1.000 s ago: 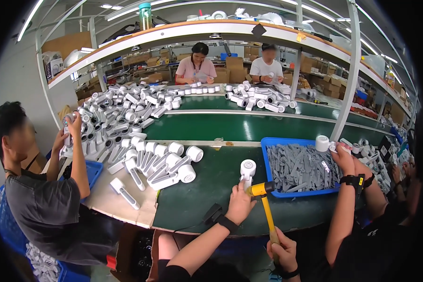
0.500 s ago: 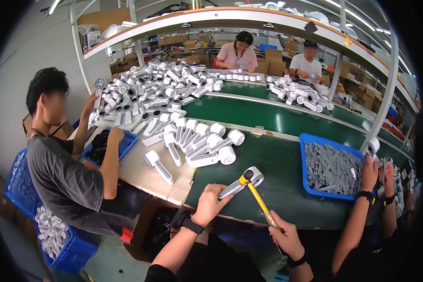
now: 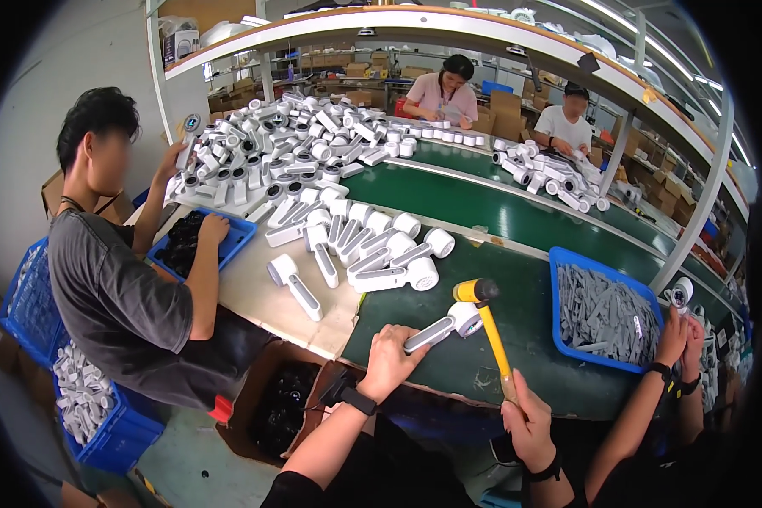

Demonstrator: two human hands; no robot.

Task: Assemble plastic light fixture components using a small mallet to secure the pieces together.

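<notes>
My left hand (image 3: 389,362) is closed around the handle end of a white handheld device with a round head (image 3: 433,334), which lies at the near edge of the green work surface. A grey strip runs along its handle. In my right hand (image 3: 529,426) is a mallet (image 3: 495,343) with a yellow handle and a black and yellow head. The mallet head shows above the device's round head and partly covers it; whether they touch I cannot make out. Several similar white devices (image 3: 381,245) lie just beyond my left hand.
A blue tray of grey strips (image 3: 559,317) stands at the right, beside a co-worker's hands (image 3: 681,343). At the left another person reaches into a blue tray of black parts (image 3: 250,233). A large heap of white devices (image 3: 271,144) covers the far left. A cardboard box (image 3: 237,436) sits below the table edge.
The mallet has tilted more upright, its head now clear of the device's neck and showing its yellow end. My left hand keeps its hold. The whole view has shifted slightly.
</notes>
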